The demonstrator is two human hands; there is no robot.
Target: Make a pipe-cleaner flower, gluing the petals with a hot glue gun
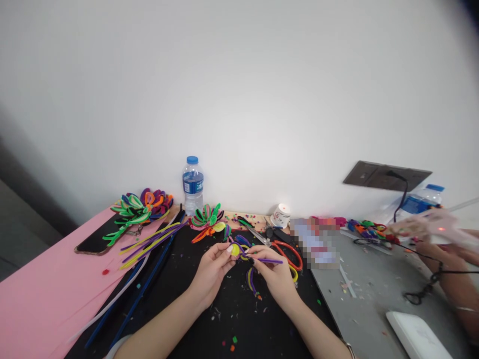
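Note:
My left hand (214, 269) pinches a small round yellow piece (235, 250) between thumb and fingertips, above the black mat (194, 319). Close beside it, my right hand (275, 279) has its fingers closed on a purple pipe cleaner (272, 261), whose straight end sticks out to the right. Purple, yellow and blue pipe-cleaner loops (243, 241) show between and behind the hands. Below the fingers, a curved yellow-and-purple strand (251, 283) hangs or lies; I cannot tell which. Just behind my right hand lie scissors with orange-red handles (297, 257).
A water bottle (193, 187) and a paper cup (280, 216) stand by the wall. Pipe-cleaner flowers (206, 219) lie at the back, loose purple and yellow pipe cleaners (151, 243) and a phone (98, 239) at left. At right, another person's hand (436, 252) holds a pale glue gun (434, 227).

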